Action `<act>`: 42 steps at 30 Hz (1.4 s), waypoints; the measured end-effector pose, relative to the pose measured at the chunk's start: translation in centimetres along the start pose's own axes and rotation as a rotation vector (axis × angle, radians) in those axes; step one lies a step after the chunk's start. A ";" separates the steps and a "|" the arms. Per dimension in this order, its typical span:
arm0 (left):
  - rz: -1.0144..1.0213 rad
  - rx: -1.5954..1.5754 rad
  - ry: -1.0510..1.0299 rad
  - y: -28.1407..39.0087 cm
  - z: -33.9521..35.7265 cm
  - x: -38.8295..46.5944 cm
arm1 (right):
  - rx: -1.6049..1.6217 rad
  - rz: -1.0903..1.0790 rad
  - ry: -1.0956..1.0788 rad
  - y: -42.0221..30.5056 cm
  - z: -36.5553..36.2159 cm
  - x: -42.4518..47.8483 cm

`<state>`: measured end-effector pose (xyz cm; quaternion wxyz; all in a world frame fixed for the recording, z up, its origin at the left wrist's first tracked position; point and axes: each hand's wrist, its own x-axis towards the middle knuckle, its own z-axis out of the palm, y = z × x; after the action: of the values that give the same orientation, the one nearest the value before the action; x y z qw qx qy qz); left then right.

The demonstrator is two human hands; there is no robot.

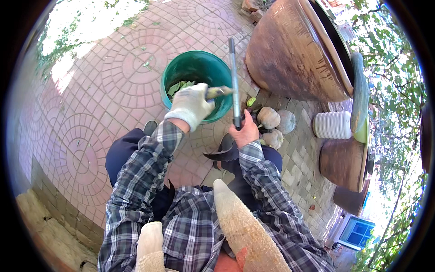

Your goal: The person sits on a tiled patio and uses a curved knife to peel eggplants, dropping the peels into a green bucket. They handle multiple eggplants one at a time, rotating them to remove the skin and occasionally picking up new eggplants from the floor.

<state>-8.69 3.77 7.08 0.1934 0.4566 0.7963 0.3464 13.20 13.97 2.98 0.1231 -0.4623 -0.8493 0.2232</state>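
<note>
My left hand [193, 103], in a white knit glove, is over the near side of a green plastic bucket [222, 114]. It grips a tapered greenish-brown piece [217, 92], whose exact kind I cannot tell. The tip of that piece meets or overlaps a long narrow metal tool [235, 78] with dark ends. My bare right hand [245, 130] is closed around the tool's near dark end, right of the bucket, and the tool points away from me. Green leaves [176, 87] lie inside the bucket. A dark curved strip [222, 155] is below my right hand, near my shoe.
Pale round gourds or pumpkins [268, 118] sit on the paving right of my right hand. A large brown clay pot [285, 51] stands at the upper right. Farther right are a ribbed white container [331, 125], a long green gourd [358, 91] and a smaller brown pot [341, 163].
</note>
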 end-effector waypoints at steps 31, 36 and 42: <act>-0.648 -1.499 -0.156 -0.9 3.5 -4.1 | 0.455 0.368 -0.181 2.9 1.9 15.9; -0.655 -1.455 -0.034 -1.1 2.9 -4.6 | 0.298 0.474 -0.137 5.5 1.0 17.7; -0.753 -1.461 -0.142 -1.9 5.3 -2.8 | 0.674 0.521 -0.095 4.4 1.1 13.7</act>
<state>-5.05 2.73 2.05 0.5949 -0.0609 0.4557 0.6593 8.53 27.24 -0.05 0.1675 -0.5846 -0.5883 0.5330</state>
